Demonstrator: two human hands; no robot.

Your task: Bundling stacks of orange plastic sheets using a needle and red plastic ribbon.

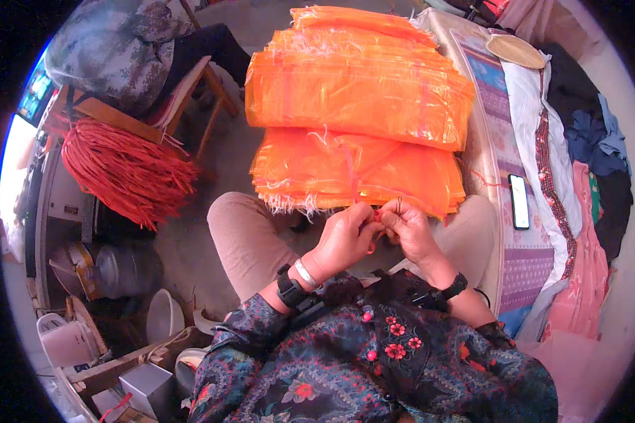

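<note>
Both my hands meet at the near edge of a stack of orange plastic woven bags (360, 166), above my lap. My left hand (347, 229) pinches a red cord (372, 247), and a short loop of it hangs below the fingers. Close beside it, my right hand (410, 231) is closed with its fingertips on the same cord. Fingers hide most of the cord between them. A second, taller layer of orange bags (360, 88) lies behind the nearer one. White frayed threads stick out along the bags' edges.
A bundle of red cords (127, 169) hangs from a wooden chair (201, 106) at left, where a person in camouflage (120, 49) sits. On the bed (483, 233) at right lie a phone (519, 202), clothes (582, 261) and a woven round item (516, 51). A white bucket (164, 317) stands lower left.
</note>
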